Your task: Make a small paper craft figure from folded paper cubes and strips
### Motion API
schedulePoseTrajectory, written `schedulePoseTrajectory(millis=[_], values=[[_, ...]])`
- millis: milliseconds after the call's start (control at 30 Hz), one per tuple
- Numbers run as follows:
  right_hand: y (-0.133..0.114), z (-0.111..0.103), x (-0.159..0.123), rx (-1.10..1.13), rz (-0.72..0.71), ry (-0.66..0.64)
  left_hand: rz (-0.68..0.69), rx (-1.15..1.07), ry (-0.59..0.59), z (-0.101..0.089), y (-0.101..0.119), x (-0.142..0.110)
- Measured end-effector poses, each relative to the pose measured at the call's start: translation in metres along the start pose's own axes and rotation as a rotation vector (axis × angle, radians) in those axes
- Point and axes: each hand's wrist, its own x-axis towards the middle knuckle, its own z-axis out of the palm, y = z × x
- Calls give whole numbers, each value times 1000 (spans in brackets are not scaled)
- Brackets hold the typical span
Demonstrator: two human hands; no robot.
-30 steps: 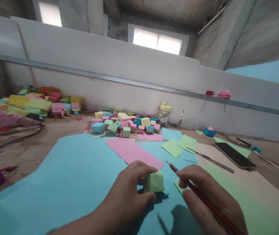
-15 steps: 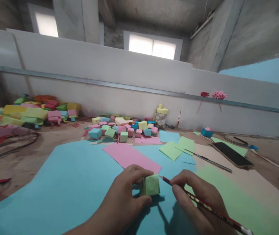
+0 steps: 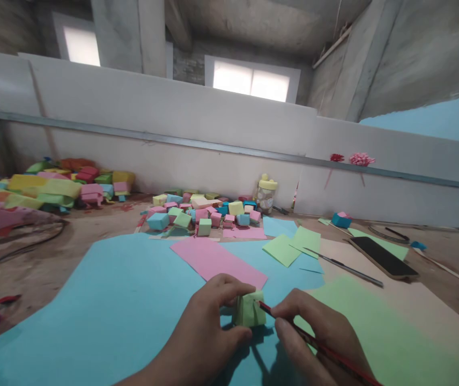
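My left hand (image 3: 205, 327) is closed round a small green paper cube (image 3: 249, 311) that rests on a large blue paper sheet (image 3: 112, 300). My right hand (image 3: 318, 338) grips a red pencil (image 3: 313, 343). The pencil's tip touches the cube's right side. A pink paper strip (image 3: 213, 257) lies just beyond my left fingers.
A heap of small coloured paper cubes (image 3: 201, 212) and a yellow-lidded jar (image 3: 266, 194) stand by the back wall. Bigger paper boxes (image 3: 60, 182) pile up at the left. Green squares (image 3: 294, 244), a thin metal rod (image 3: 342, 265) and a black phone (image 3: 384, 257) lie at the right.
My right hand has moved left, bringing the pencil tip from beside the cube onto its right side. My left hand has kept hold of the cube.
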Motion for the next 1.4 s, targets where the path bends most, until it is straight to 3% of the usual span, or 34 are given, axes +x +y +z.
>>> schedulePoseTrajectory(millis=[1000,1233,1400], values=[[-3,0,-3,-194,-86,-30,-20,-10,-7,2,-5,0],[-3,2,-4,-35,-41,-26,-9,-15,-4,2,-3,0],[-5,-2,-1,-43,15,-2,-38,-21,4,1,-1,0]])
